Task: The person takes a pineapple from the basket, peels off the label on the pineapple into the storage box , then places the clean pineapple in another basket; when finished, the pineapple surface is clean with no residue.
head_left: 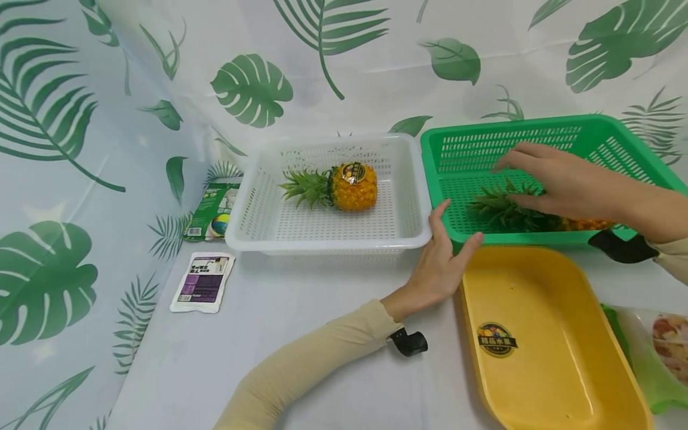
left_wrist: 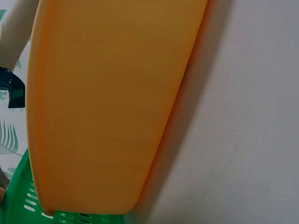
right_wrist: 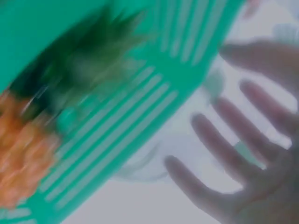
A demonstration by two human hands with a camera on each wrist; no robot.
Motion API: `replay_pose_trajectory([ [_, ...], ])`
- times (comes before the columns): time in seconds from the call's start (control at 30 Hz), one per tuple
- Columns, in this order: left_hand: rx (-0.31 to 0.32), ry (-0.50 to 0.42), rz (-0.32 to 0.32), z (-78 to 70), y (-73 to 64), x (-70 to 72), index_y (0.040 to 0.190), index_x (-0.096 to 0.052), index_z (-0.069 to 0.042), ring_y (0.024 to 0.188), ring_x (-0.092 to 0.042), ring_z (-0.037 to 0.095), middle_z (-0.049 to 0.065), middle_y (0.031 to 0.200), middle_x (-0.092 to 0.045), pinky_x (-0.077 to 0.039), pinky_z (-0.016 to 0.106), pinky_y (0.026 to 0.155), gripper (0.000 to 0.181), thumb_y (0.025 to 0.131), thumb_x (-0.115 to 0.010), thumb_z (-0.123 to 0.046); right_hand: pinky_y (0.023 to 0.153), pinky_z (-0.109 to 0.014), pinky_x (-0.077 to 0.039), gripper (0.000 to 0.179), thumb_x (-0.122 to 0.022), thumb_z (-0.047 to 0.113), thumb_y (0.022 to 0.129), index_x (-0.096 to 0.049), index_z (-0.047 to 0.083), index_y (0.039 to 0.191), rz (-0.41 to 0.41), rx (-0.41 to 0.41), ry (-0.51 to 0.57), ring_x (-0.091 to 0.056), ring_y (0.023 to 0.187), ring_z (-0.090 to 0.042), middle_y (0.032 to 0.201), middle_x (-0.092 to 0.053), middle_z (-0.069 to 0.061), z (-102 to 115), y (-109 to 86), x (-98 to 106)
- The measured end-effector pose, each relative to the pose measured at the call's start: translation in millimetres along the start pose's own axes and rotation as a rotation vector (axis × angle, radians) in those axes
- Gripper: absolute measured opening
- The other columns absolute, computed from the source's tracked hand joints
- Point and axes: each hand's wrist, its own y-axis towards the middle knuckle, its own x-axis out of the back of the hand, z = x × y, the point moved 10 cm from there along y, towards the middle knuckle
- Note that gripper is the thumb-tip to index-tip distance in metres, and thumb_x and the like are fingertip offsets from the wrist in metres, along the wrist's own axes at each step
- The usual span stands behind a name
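A pineapple (head_left: 513, 210) with a green crown lies in the green basket (head_left: 537, 237), partly hidden by my right hand (head_left: 570, 182). That hand hovers over it, and the right wrist view shows its fingers spread with nothing between them. My left hand (head_left: 438, 269) is at the near corner where the green basket meets the white basket (head_left: 328, 245), thumb apart from the fingers; whether it touches a rim I cannot tell. A second pineapple (head_left: 355, 190) with a round label lies on its side inside the white basket.
A yellow tub (head_left: 537, 334) with a fruit label stands in front of the green basket. At its right lies a green and clear bag (head_left: 658, 358). Left of the white basket are a green packet (head_left: 211, 210) and a white and purple packet (head_left: 203, 282).
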Motion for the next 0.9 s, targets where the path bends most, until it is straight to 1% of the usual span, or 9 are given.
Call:
replay_pose_trajectory([
  [0.17, 0.029, -0.055, 0.073, 1.8, -15.1, 5.2, 0.166, 0.001, -0.028, 0.151, -0.034, 0.018, 0.018, 0.166, -0.034, -0.032, 0.038, 0.122, 0.069, 0.113, -0.039, -0.045, 0.08, -0.042, -0.051, 0.057, -0.09, -0.006, 0.075, -0.062, 0.002, 0.125, -0.089, 0.066, 0.056, -0.058, 0.093, -0.024, 0.114, -0.063, -0.009, 43, 21.7, 5],
  [0.23, 0.07, -0.064, 0.119, 3.7, -27.1, 11.2, 0.167, 0.0, -0.03, 0.149, -0.037, 0.014, 0.012, 0.166, -0.033, -0.036, 0.035, 0.119, 0.067, 0.113, -0.038, -0.045, 0.083, -0.044, -0.052, 0.055, -0.088, -0.005, 0.078, -0.061, 0.002, 0.126, -0.094, 0.075, 0.089, -0.059, 0.097, -0.025, 0.117, -0.063, -0.01, 57, 30.8, 6],
  [0.33, 0.142, -0.132, 0.199, 6.0, -49.4, 26.4, 0.167, -0.005, -0.03, 0.134, -0.055, 0.02, 0.012, 0.159, -0.039, -0.05, 0.034, 0.106, 0.066, 0.113, -0.042, -0.041, 0.085, -0.047, -0.053, 0.053, -0.086, -0.004, 0.081, -0.06, 0.002, 0.128, -0.094, 0.107, 0.126, -0.058, 0.1, -0.027, 0.119, -0.063, -0.011, 75, 44.6, 7],
  [0.5, 0.213, -0.254, 0.366, 2.8, -88.8, 70.6, 0.165, -0.016, -0.021, 0.126, -0.061, 0.039, 0.023, 0.15, -0.043, -0.058, 0.042, 0.097, 0.062, 0.112, -0.046, -0.027, 0.091, -0.055, -0.054, 0.047, -0.081, 0.0, 0.089, -0.06, 0.001, 0.13, -0.072, 0.079, 0.191, -0.059, 0.107, -0.032, 0.123, -0.062, -0.014, 85, 68.2, 11],
  [0.63, 0.144, -0.167, 0.423, -3.3, -113.3, 121.7, 0.16, -0.032, -0.008, 0.127, -0.059, 0.041, 0.024, 0.151, -0.045, -0.054, 0.049, 0.101, 0.052, 0.112, -0.046, -0.022, 0.095, -0.057, -0.052, 0.044, -0.077, 0.004, 0.094, -0.057, -0.001, 0.133, -0.064, 0.019, 0.253, -0.058, 0.112, -0.035, 0.129, -0.059, -0.017, 80, 86.9, 17],
  [0.7, 0.114, -0.115, 0.384, -3.1, -122.2, 149.2, 0.154, -0.042, -0.003, 0.127, -0.06, 0.04, 0.022, 0.148, -0.051, -0.052, 0.051, 0.104, 0.046, 0.112, -0.047, -0.021, 0.097, -0.057, -0.051, 0.045, -0.075, 0.004, 0.095, -0.055, -0.001, 0.135, -0.073, 0.011, 0.29, -0.057, 0.115, -0.036, 0.133, -0.058, -0.018, 79, 95.7, 20],
  [0.77, 0.086, -0.019, 0.295, -0.8, -128.0, 177.1, 0.145, -0.053, -0.001, 0.125, -0.062, 0.036, 0.017, 0.142, -0.059, -0.052, 0.05, 0.103, 0.039, 0.112, -0.05, -0.021, 0.099, -0.057, -0.049, 0.044, -0.075, 0.004, 0.096, -0.054, -0.002, 0.135, -0.093, 0.005, 0.332, -0.056, 0.117, -0.036, 0.135, -0.057, -0.019, 76, 104.0, 22],
  [0.83, 0.052, 0.141, 0.14, 1.0, -131.0, 207.5, 0.137, -0.06, -0.003, 0.119, -0.065, 0.03, 0.01, 0.132, -0.066, -0.054, 0.047, 0.098, 0.034, 0.111, -0.054, -0.024, 0.101, -0.058, -0.048, 0.044, -0.074, 0.004, 0.097, -0.054, -0.002, 0.135, -0.12, -0.002, 0.367, -0.056, 0.12, -0.035, 0.136, -0.057, -0.018, 74, 111.7, 25],
  [0.9, -0.016, 0.333, -0.082, -2.3, -132.7, 241.0, 0.131, -0.063, -0.004, 0.11, -0.066, 0.028, 0.009, 0.122, -0.069, -0.054, 0.044, 0.092, 0.032, 0.107, -0.064, -0.025, 0.103, -0.058, -0.047, 0.043, -0.073, 0.005, 0.097, -0.054, -0.002, 0.135, -0.148, -0.015, 0.401, -0.056, 0.122, -0.034, 0.137, -0.057, -0.016, 71, 118.4, 28],
])
